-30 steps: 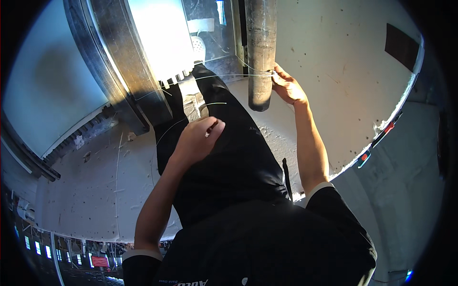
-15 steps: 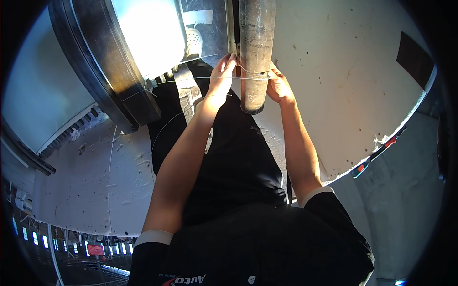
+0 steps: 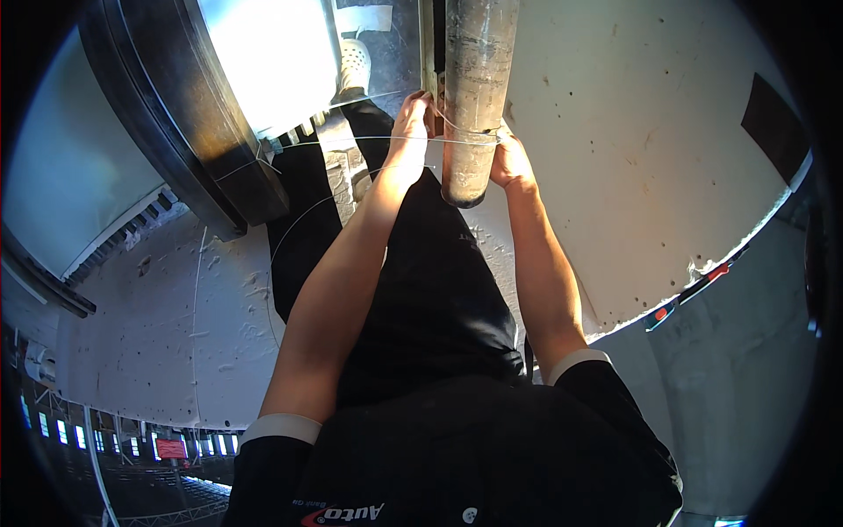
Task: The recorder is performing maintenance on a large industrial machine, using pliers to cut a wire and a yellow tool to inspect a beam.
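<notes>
A worn metal pipe (image 3: 479,79) comes down from the top edge, its rounded lower end between my two forearms. Thin wire (image 3: 351,139) runs from the dark beam on the left across to the pipe and loops round its front. My left hand (image 3: 409,140) is at the pipe's left side, fingers together and bent toward its back; what they hold is hidden. At the right side, my right hand (image 3: 511,162) pinches the wire where it meets the pipe, its other fingers partly behind it. A loose wire end curves below my left wrist.
On the left a dark curved metal beam (image 3: 180,105) stands beside a brightly lit panel (image 3: 272,61). Pale, pitted board (image 3: 615,176) spreads to the right, and a red-and-black tool (image 3: 694,294) lies along its edge. Near the top is a perforated white shoe (image 3: 355,66).
The view has shifted slightly. Both hands stay at the pipe with nearly the same grip, and the wire still crosses to it from the beam.
</notes>
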A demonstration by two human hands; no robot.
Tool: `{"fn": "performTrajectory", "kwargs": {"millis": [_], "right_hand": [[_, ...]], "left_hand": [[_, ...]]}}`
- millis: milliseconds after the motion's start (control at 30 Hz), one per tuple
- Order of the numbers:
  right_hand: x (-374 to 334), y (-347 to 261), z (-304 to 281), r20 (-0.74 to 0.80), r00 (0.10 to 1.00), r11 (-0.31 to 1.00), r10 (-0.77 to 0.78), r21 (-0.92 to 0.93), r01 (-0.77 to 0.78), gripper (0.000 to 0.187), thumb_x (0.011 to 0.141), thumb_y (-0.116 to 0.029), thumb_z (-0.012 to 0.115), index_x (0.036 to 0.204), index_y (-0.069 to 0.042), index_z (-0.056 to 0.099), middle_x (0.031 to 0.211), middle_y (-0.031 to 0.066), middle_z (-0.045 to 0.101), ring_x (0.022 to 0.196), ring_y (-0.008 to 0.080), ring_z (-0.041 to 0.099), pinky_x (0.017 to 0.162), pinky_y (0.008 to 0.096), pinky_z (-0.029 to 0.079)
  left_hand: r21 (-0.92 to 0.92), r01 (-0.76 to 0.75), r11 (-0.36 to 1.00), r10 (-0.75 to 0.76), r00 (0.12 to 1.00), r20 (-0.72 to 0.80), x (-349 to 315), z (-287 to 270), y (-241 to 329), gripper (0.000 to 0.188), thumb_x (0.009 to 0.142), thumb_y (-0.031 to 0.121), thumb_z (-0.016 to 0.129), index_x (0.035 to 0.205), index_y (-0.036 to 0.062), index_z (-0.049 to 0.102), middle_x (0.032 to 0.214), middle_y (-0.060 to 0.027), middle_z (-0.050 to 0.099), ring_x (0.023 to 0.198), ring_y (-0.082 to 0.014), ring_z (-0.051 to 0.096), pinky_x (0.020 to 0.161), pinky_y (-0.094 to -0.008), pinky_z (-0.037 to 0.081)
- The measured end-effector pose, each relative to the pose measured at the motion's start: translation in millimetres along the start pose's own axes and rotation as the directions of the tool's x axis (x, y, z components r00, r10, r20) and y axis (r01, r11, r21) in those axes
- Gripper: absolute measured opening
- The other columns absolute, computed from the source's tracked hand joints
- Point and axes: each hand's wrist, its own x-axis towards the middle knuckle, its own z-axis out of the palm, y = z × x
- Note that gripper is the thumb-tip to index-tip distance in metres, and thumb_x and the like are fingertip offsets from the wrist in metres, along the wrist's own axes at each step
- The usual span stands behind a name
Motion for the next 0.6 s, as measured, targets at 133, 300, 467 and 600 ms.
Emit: {"fn": "performTrajectory", "kwargs": {"millis": [133,300,467,600], "right_hand": [[-2,8,-5,-0.066,0.998,0.999,-0.012,-0.042,0.010,0.051,0.094,-0.033,0.068,0.132,-0.003,0.054,0.126,0.0088,0.063,0.116,0.0221,0.060,0.104,0.0405,0.045],[0,11,-7,-0.029,0.999,0.999,-0.039,0.021,0.040,0.045,0.094,-0.033,0.068,0.126,-0.003,0.057,0.122,0.0082,0.064,0.111,0.0201,0.061,0.098,0.0376,0.049],[6,15,-15,-0.015,0.982,0.981,-0.189,-0.035,0.188,0.036,0.095,-0.031,0.068,0.117,-0.003,0.061,0.118,0.0063,0.065,0.107,0.0155,0.060,0.094,0.0333,0.050],[4,12,-15,-0.057,0.976,0.974,-0.210,-0.104,0.203,0.035,0.096,-0.029,0.067,0.119,-0.003,0.062,0.116,0.0054,0.065,0.106,0.0131,0.059,0.093,0.0321,0.050]], "left_hand": [[0.150,0.008,0.989,-0.011,1.000,0.024,-11,-7,-9,0.040,0.104,0.045,0.046,0.126,0.0130,0.057,0.105,0.0025,0.061,0.096,-0.0099,0.055,0.084,-0.0309,0.044],[0.072,-0.038,0.997,0.032,0.996,0.087,-6,-8,-4,0.039,0.105,0.046,0.045,0.125,0.0159,0.059,0.105,0.0057,0.060,0.099,-0.0085,0.056,0.087,-0.0299,0.044],[0.213,0.014,0.977,-0.041,0.992,0.120,-7,-17,-8,0.040,0.105,0.048,0.044,0.127,0.0165,0.057,0.105,0.0057,0.059,0.099,-0.0078,0.055,0.090,-0.0303,0.044],[0.207,0.047,0.977,-0.075,0.989,0.129,-7,-18,-13,0.042,0.105,0.049,0.043,0.130,0.0173,0.054,0.107,0.0052,0.059,0.101,-0.0081,0.055,0.093,-0.0321,0.045]]}}
